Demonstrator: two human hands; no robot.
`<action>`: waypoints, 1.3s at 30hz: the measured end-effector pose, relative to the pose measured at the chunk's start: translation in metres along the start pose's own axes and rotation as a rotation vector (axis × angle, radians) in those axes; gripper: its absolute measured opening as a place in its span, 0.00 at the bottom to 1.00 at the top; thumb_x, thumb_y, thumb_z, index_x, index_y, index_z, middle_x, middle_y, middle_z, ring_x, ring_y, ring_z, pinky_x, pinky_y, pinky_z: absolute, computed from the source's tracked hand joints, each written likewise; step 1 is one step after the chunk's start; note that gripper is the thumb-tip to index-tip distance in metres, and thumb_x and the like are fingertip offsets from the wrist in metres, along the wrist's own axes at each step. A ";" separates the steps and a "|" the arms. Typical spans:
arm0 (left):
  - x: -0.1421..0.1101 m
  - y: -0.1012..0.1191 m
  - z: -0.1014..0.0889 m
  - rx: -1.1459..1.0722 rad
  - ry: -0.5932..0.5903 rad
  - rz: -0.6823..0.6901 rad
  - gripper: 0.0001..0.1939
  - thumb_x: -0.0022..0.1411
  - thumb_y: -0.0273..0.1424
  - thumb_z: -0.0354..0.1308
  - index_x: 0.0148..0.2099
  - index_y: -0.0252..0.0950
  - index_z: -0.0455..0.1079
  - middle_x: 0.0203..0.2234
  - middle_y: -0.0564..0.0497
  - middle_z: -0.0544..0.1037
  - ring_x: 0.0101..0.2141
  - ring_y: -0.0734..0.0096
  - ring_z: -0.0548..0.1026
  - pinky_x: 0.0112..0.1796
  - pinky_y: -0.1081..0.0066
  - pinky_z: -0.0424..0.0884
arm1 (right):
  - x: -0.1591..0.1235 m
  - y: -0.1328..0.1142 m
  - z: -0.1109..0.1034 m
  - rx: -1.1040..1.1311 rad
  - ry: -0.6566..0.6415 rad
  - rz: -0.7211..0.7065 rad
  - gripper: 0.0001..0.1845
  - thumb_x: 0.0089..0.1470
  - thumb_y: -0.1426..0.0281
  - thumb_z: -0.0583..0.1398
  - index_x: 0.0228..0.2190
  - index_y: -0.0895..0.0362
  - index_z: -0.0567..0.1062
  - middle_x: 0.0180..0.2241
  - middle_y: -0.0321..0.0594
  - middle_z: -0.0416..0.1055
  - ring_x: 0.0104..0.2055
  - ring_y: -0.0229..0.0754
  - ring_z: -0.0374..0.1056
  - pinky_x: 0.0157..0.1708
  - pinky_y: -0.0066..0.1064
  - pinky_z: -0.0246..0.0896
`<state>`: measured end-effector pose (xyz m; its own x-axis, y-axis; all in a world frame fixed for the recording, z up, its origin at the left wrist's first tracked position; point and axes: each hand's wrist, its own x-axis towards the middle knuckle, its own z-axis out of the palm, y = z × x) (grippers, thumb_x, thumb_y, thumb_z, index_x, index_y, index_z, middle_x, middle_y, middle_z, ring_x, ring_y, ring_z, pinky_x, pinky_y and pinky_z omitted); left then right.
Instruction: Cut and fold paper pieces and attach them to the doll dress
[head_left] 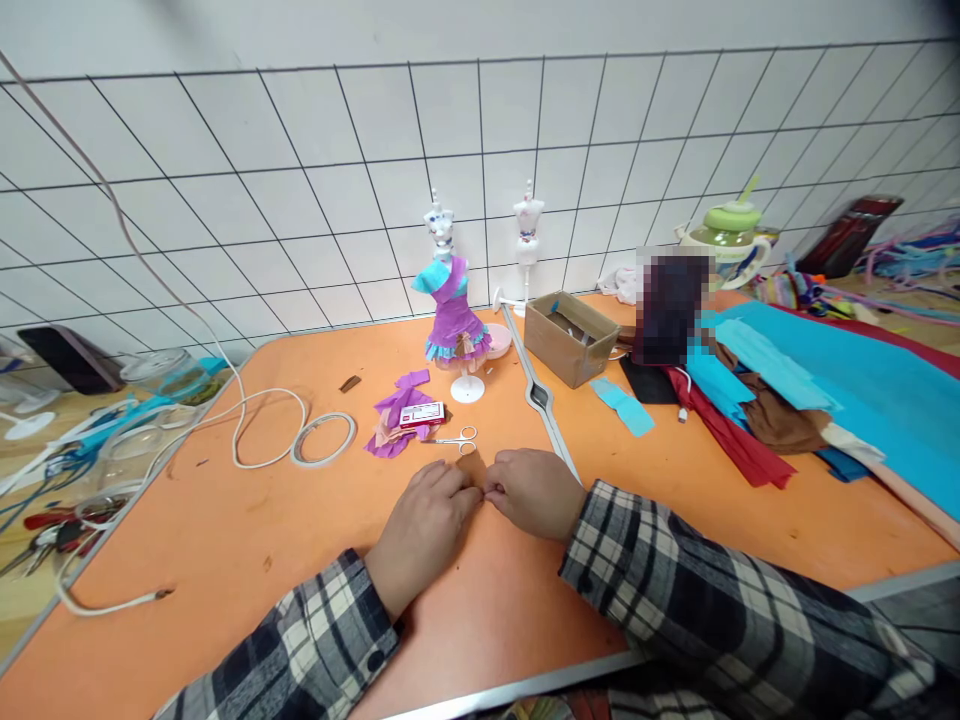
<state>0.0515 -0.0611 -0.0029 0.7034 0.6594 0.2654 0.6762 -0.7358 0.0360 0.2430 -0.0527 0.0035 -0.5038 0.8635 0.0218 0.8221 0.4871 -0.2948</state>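
Pinching a small brown paper piece [472,465] between closed fingertips, your left hand [429,515] and right hand [531,490] meet above the orange tabletop [247,520]; small silver scissors [466,440] lie just beyond the piece; a miniature white mannequin in a purple-and-blue ruffled dress [456,320] stands farther back.

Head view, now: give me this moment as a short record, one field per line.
left hand: left hand at small brown piece, fingers closed
right hand: right hand at its other side, fingers closed
beyond hands: scissors, purple scraps
dressed form: purple-and-blue dress
second form: white mannequin, no dress
right of forms: open cardboard box
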 end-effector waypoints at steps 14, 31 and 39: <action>0.003 0.002 -0.008 -0.100 -0.017 -0.124 0.10 0.67 0.31 0.52 0.38 0.40 0.75 0.28 0.52 0.79 0.35 0.66 0.72 0.54 0.50 0.54 | 0.002 0.000 -0.005 0.102 -0.050 0.066 0.10 0.59 0.66 0.57 0.32 0.54 0.78 0.33 0.37 0.73 0.33 0.38 0.67 0.29 0.29 0.49; 0.004 0.001 -0.007 -0.101 -0.009 -0.089 0.10 0.67 0.29 0.52 0.37 0.39 0.76 0.27 0.51 0.78 0.35 0.64 0.71 0.53 0.50 0.58 | 0.001 0.000 0.000 0.123 -0.034 0.078 0.08 0.59 0.67 0.58 0.32 0.53 0.77 0.34 0.36 0.70 0.34 0.37 0.66 0.30 0.29 0.48; 0.006 0.002 -0.006 -0.110 0.002 -0.090 0.11 0.67 0.30 0.53 0.35 0.38 0.76 0.28 0.49 0.77 0.34 0.64 0.70 0.44 0.58 0.65 | 0.001 -0.003 -0.002 0.121 -0.043 0.105 0.07 0.59 0.66 0.59 0.34 0.53 0.77 0.36 0.36 0.70 0.35 0.36 0.67 0.30 0.28 0.50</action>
<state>0.0555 -0.0595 0.0049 0.6401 0.7234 0.2585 0.7084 -0.6861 0.1657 0.2405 -0.0530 0.0062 -0.4298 0.9012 -0.0550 0.8340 0.3730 -0.4066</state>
